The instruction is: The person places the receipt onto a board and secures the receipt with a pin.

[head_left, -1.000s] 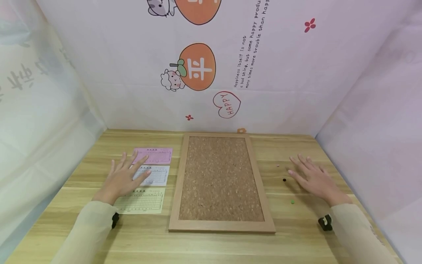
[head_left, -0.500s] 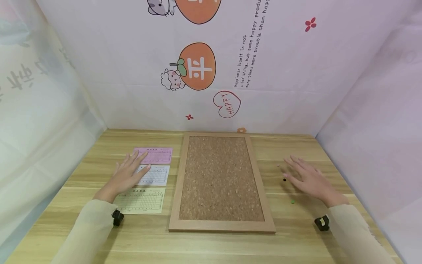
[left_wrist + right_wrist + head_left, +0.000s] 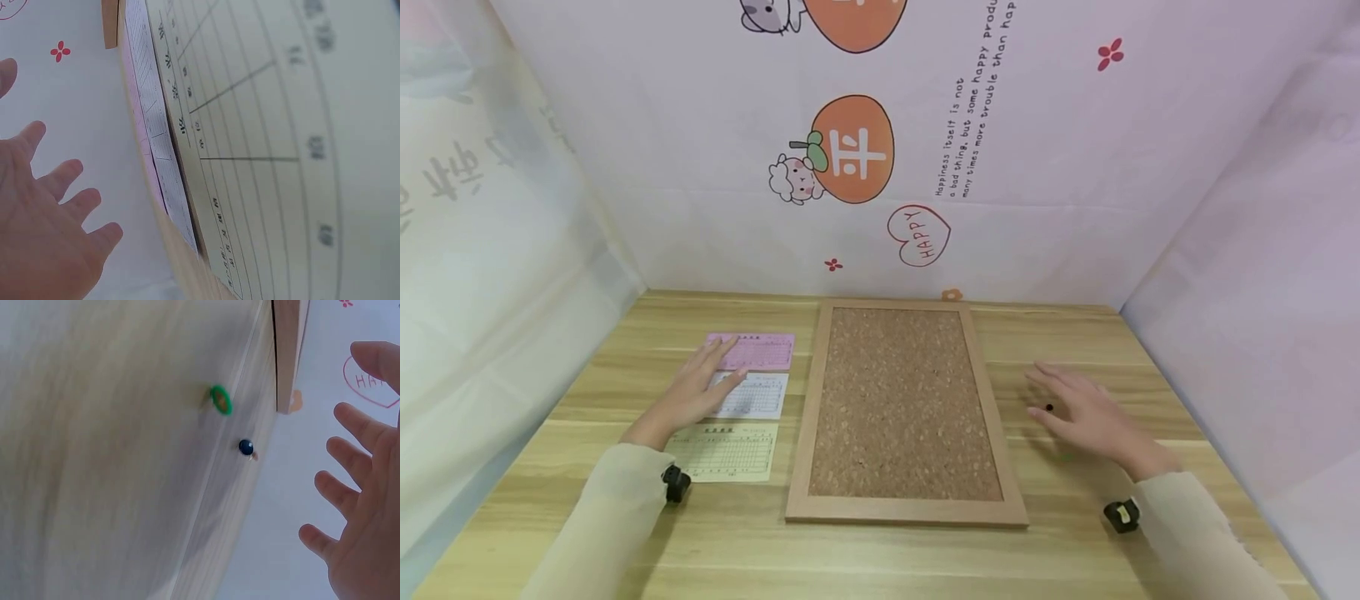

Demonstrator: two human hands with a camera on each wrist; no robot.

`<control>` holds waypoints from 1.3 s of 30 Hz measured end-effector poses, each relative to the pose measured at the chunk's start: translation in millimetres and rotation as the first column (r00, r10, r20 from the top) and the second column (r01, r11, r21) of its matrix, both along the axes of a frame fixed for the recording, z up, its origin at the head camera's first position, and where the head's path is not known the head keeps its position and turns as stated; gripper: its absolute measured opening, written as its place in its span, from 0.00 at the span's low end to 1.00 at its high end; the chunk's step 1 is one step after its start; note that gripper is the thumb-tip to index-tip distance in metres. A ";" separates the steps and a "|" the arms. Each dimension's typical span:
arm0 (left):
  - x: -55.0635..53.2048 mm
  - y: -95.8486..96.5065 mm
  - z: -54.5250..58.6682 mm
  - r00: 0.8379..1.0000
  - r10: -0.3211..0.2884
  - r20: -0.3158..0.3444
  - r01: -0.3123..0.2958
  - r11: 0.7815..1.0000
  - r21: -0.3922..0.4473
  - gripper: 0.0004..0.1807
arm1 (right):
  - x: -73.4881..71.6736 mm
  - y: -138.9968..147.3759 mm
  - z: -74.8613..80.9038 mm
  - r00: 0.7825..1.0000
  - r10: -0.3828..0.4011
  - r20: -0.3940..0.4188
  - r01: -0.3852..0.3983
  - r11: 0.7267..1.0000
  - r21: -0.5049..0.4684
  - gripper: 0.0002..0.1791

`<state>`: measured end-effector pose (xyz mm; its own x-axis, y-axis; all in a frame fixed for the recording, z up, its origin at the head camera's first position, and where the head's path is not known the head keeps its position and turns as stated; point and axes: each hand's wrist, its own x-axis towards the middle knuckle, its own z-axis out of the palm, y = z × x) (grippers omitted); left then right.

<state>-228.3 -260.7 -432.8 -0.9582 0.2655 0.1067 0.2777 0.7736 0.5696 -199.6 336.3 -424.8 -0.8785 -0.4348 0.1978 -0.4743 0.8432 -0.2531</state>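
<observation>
My left hand (image 3: 687,398), fingers extended and holding nothing, hovers over three printed paper slips. The pink slip (image 3: 766,353) lies farthest back, the white slip (image 3: 762,397) in the middle, the pale yellow slip (image 3: 733,458) nearest me; the hand covers their left parts. Over on the right, my right hand (image 3: 1093,421) spreads its fingers above several small tacks, with nothing in its grasp. A black tack (image 3: 1049,407) shows between its thumb and fingers. The right wrist view reveals a green tack (image 3: 221,400) and a small pinkish tack (image 3: 254,456), both hidden in the head view.
A cork board (image 3: 904,408) in a wooden frame lies flat between the hands on the wooden table (image 3: 895,562). White printed cloth (image 3: 1037,183) stands as walls at the back and both sides. Each wrist wears a small black camera.
My right hand has moved left over the tacks, covering the green and pinkish ones in the head view. My left hand has shifted slightly, its fingers closer together. The slips and board stay put.
</observation>
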 end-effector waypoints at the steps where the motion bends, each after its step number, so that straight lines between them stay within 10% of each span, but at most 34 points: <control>1: -0.2 0.1 0.6 1.000 -0.005 -0.005 0.005 1.000 0.008 0.38 | 0.4 -1.6 0.1 1.000 0.006 -0.003 -0.006 1.000 -0.001 0.34; 12: -6.8 -3.9 2.2 0.998 -0.034 -0.060 0.038 0.998 0.058 0.34 | 2.4 -17.6 -3.5 0.997 0.082 -0.009 -0.082 0.997 -0.013 0.34; 39: -26.9 -7.4 12.4 0.994 0.066 0.091 -0.079 0.984 0.157 0.32 | 8.3 -42.1 -20.5 0.974 0.201 0.107 -0.194 0.979 -0.068 0.32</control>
<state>-255.2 -268.1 -420.3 -0.9817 0.1810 0.0596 0.1695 0.6866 0.7070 -191.2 294.2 -445.3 -0.7943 -0.5930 0.1322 -0.5959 0.7181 -0.3595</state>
